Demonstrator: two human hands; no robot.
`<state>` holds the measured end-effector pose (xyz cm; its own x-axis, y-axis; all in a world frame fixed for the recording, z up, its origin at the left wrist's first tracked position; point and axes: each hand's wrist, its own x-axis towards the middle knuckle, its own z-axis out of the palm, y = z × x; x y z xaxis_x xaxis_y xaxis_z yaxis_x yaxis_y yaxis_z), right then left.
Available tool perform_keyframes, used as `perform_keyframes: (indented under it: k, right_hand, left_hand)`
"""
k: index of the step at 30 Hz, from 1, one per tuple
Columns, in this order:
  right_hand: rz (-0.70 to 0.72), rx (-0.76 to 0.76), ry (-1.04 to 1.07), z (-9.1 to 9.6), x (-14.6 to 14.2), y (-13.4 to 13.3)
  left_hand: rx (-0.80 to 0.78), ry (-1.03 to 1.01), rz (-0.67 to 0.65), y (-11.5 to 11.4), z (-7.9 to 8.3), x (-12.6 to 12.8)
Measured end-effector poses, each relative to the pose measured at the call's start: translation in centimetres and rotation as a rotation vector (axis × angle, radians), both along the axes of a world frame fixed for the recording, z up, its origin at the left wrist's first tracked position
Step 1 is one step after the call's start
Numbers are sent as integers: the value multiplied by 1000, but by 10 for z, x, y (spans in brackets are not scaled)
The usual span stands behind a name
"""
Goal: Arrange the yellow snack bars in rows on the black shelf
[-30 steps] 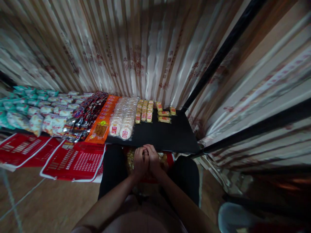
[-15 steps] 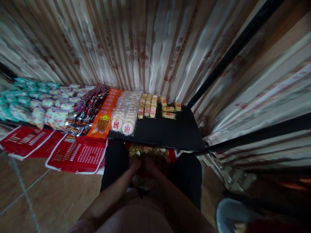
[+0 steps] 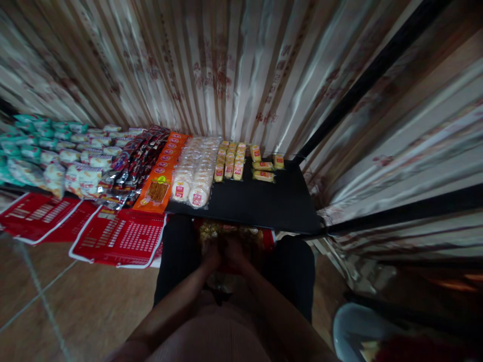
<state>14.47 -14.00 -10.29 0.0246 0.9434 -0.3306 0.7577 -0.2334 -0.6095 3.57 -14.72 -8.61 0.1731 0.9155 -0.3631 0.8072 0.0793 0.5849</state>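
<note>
Low between my knees, my left hand (image 3: 212,254) and my right hand (image 3: 234,252) are close together inside a red container (image 3: 271,241). Around and beyond them lie small snacks in shiny gold wrappers (image 3: 211,230). Shadow hides the fingers of both hands, so I cannot see whether they grip a packet. Above, on the black shelf (image 3: 264,203), similar yellow-wrapped snacks (image 3: 229,166) stand in tight rows. Several loose yellow packets (image 3: 263,175) lie to their right, at different angles.
Left along the shelf are round white crackers (image 3: 196,196), an orange packet (image 3: 156,188), dark packets (image 3: 132,166), white packets (image 3: 85,178) and green packets (image 3: 32,151). Red bags (image 3: 124,234) hang below. A black pole (image 3: 339,110) and curtain (image 3: 226,75) stand behind; a pale tub (image 3: 345,327) sits lower right.
My view has shifted slightly. Both hands stay inside the red container, with the right hand drawn a little closer to the left. The packets on the shelf are unchanged.
</note>
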Motion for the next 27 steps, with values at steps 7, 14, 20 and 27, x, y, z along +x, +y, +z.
perform_keyframes:
  k: [7, 14, 20, 27]
  right_hand:
    - [-16, 93, 35, 27, 14, 4]
    - [-81, 223, 143, 66, 35, 8]
    - [-107, 164, 287, 89, 53, 11]
    - [-168, 166, 332, 121, 53, 24]
  left_hand:
    - [86, 5, 29, 5, 16, 2]
    - [179, -199, 53, 4, 30, 4]
    - [270, -393, 43, -5, 54, 7]
    - [420, -424, 57, -7, 82, 15]
